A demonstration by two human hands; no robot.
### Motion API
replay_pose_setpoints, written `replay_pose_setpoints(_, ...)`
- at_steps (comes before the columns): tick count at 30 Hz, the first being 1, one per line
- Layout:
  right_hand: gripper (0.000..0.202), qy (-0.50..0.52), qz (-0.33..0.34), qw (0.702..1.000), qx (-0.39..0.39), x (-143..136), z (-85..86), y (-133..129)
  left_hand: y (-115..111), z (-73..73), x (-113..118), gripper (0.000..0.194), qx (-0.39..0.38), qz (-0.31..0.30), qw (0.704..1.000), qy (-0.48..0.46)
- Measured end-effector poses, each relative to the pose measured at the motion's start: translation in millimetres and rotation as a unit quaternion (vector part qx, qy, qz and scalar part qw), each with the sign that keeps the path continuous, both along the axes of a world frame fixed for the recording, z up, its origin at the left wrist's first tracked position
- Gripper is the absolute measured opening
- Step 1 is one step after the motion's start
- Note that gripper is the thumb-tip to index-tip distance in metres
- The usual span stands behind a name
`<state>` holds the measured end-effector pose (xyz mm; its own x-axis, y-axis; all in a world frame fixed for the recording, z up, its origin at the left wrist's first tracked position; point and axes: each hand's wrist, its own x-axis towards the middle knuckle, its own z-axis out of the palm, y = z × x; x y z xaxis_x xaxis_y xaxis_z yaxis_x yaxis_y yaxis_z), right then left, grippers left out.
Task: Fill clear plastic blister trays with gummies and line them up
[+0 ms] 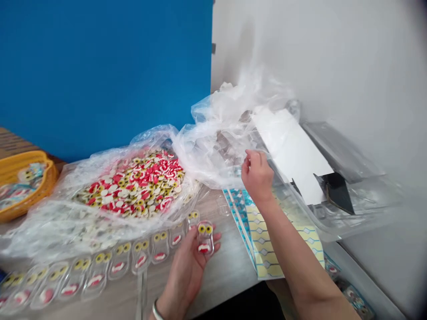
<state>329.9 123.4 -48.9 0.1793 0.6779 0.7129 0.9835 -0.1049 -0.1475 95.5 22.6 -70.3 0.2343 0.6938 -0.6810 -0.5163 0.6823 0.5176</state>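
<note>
My left hand (191, 262), palm up at the bottom centre, holds a small clear plastic case (205, 238) with two yellow eye pieces and a red-and-white mouth piece inside. To the right, my right hand (258, 173) is raised over the edge of a clear plastic bag, its fingers curled together; whether anything is between them is too small to tell. Under my right forearm lie yellow sticker sheets (263, 242) and blue sheets (237, 211). A row of similar filled cases (96, 273) runs along the table to the left.
An open plastic bag (143, 184) of loose red, white and yellow pieces lies behind the row. A yellow basket (50, 178) stands far left. White card (293, 151) rests in a clear bin (320, 231) at right. A blue panel (110, 66) stands behind.
</note>
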Motion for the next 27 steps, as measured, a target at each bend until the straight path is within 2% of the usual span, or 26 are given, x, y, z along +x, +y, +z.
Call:
replay_pose_setpoints(2,0.023,-0.051,0.11,0.99,0.07,-24.9,-6.0,-44.0,0.2,3.5,1.2,0.032,0.017,0.002,0.999,-0.049)
replay_pose_setpoints(3,0.023,-0.075,0.167,0.98,0.08,-38.6,-11.2,-65.7,0.4,5.0,1.6,0.035,0.029,0.005,0.997,-0.076)
replay_pose_setpoints(5,0.023,-0.097,0.258,0.96,0.048,-64.6,-23.9,-103.9,0.0,7.3,1.9,0.042,0.052,0.013,0.991,-0.12)
replay_pose_setpoints(7,0.02,-0.091,0.312,0.946,0.013,-85.5,-35.4,-130.5,-2.2,8.1,0.9,0.045,0.063,0.018,0.988,-0.138)
replay_pose_setpoints(10,0.02,-0.067,0.342,0.937,-0.015,-105.1,-42.7,-150.7,-9.3,5.6,-3.8,0.035,0.059,0.025,0.992,-0.109)
replay_pose_setpoints(13,0.02,-0.02,0.358,0.932,-0.059,-115.8,-38.7,-160.8,-17.4,0.4,-13.0,0.029,0.071,0.029,0.995,-0.06)
replay_pose_setpoints(15,0.019,0.045,0.375,0.921,-0.092,-122.0,-35.3,-165.7,-22.1,-2.0,-21.4,0.031,0.082,0.029,0.995,-0.043)
replay_pose_setpoints(18,0.017,0.212,0.369,0.894,-0.139,-133.5,-34.9,-165.5,-28.2,-1.9,-37.7,0.027,0.099,0.034,0.994,-0.025)
replay_pose_setpoints(20,0.019,0.353,0.333,0.854,-0.188,-145.0,-37.4,-158.2,-32.7,-0.9,-51.9,0.026,0.127,0.033,0.991,-0.008)
replay_pose_setpoints(21,0.022,0.424,0.319,0.819,-0.216,-152.4,-39.0,-153.0,-35.4,-1.1,-60.2,0.027,0.142,0.031,0.989,0.002)
replay_pose_setpoints(23,0.028,0.548,0.314,0.73,-0.261,-171.4,-43.1,-142.3,-41.8,-4.0,-79.7,0.03,0.167,0.033,0.985,0.036)
replay_pose_setpoints(25,0.029,0.625,0.331,0.644,-0.29,-196.4,-48.6,-135.0,-50.5,-10.5,-103.2,0.033,0.181,0.046,0.978,0.095)
replay_pose_setpoints(27,0.028,0.654,0.343,0.595,-0.315,-226.8,-56.1,-133.3,-62.1,-18.9,-130.2,0.041,0.201,0.067,0.959,0.186)
